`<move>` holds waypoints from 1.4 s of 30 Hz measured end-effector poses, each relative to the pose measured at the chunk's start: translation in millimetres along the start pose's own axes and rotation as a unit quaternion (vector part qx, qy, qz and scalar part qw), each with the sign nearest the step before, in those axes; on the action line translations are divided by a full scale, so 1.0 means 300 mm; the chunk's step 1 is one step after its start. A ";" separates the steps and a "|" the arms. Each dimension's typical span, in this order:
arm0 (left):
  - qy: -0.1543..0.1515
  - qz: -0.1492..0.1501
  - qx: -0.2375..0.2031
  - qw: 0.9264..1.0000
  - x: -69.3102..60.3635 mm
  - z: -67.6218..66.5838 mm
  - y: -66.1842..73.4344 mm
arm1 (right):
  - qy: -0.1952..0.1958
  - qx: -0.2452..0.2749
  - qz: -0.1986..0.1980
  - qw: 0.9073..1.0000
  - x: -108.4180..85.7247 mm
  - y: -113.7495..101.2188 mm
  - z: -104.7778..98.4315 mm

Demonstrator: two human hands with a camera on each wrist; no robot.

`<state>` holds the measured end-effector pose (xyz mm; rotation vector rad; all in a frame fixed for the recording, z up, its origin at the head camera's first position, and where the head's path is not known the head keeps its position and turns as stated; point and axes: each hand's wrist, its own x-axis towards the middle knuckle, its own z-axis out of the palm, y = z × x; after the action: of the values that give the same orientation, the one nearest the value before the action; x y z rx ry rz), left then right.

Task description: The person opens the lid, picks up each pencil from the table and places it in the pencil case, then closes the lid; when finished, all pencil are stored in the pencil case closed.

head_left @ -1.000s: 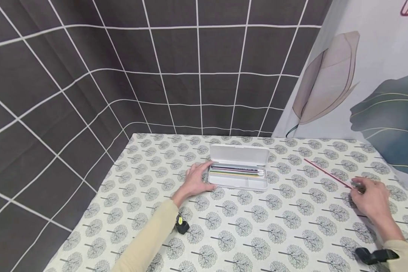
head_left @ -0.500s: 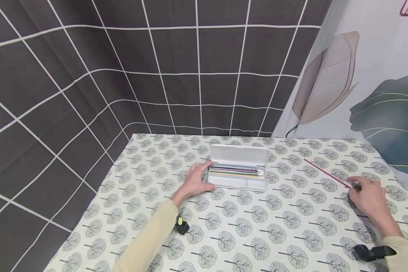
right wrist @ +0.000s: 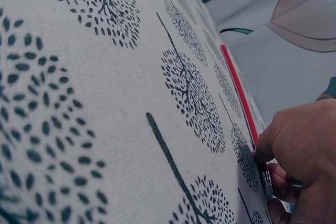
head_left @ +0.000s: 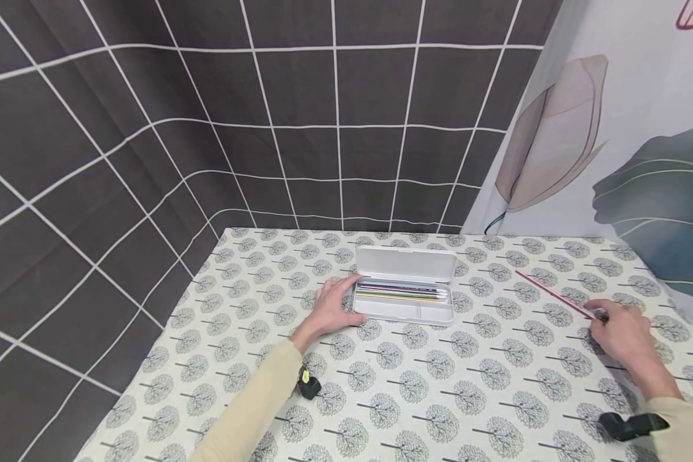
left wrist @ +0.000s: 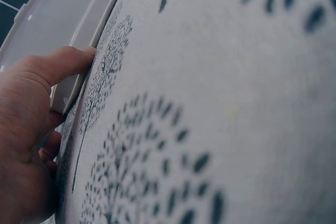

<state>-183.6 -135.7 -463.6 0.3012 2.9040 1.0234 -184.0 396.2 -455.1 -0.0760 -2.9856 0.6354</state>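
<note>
A white pencil case (head_left: pixel 392 310) lies with its lid (head_left: pixel 405 263) raised, and several pencils (head_left: pixel 400 292) fill its rear compartment. My left hand (head_left: pixel 331 308) holds the case's left end, thumb at the front corner and a finger at the back corner. In the left wrist view the thumb presses against the case's edge (left wrist: pixel 98 11). Far to the right, my right hand (head_left: pixel 625 330) pinches a red pencil (head_left: pixel 551 291) by its near end. The pencil's other end points away to the left, low along the cloth. Part of its near end is hidden by the fingers.
A cloth with a tree print (head_left: pixel 410 385) covers the table. A dark gridded curtain (head_left: pixel 369 147) stands behind and to the left. At the right hangs a pale curtain with leaf prints (head_left: pixel 554 147). Black wrist cameras (head_left: pixel 308 383) are worn on both arms.
The right hand has shifted slightly left along the red pencil's near end, while the pencil has hardly moved. The left hand and the pencil case stay in place.
</note>
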 end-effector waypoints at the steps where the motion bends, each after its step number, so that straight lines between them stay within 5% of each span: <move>1: 0.000 0.000 0.000 1.000 0.000 0.001 -0.001 | 0.000 0.000 -0.005 1.000 0.000 0.002 0.000; 6: 0.004 0.002 -0.004 1.000 -0.002 0.004 -0.003 | 0.010 -0.004 -0.042 0.999 0.002 0.011 0.004; 42: 0.002 0.003 0.001 1.000 -0.002 0.003 0.001 | 0.020 -0.009 -0.073 0.997 0.012 0.007 -0.001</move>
<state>-182.9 -135.1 -464.2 0.3088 2.9101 1.0239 -187.3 398.3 -455.4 0.1268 -2.9239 0.5822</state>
